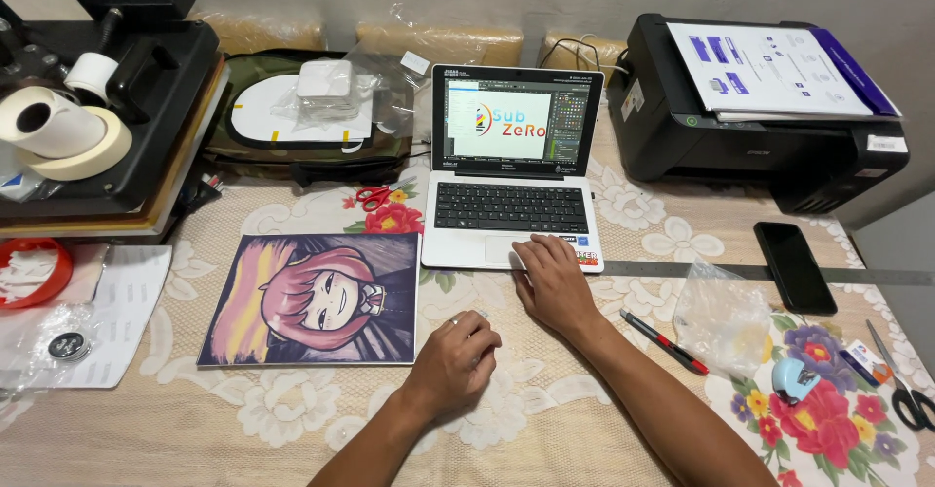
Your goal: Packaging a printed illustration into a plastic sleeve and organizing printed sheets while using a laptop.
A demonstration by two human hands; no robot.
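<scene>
1. Right hand (553, 282), centre of frame: flat and open, fingers spread on the touchpad of the white laptop (511, 170); grips nothing.
2. Left hand (455, 358), lower centre: loosely curled on the floral tablecloth (604, 399), ring on one finger; whether it covers anything, cannot tell.
3. Cartoon print (314, 299) of a pink-haired face lies flat just left of that hand.
4. Clear plastic bag (726, 317), right of centre: crumpled, contents not discernible.
5. Red tray (34, 273), left edge: white scraps inside.
6. Clear bag (336, 97), upper centre: white folded items inside.
7. Black printer (765, 107), upper right, printed sheets on top.
8. Black phone (794, 266) and a red-and-black pen (665, 342) lie right of the laptop.
</scene>
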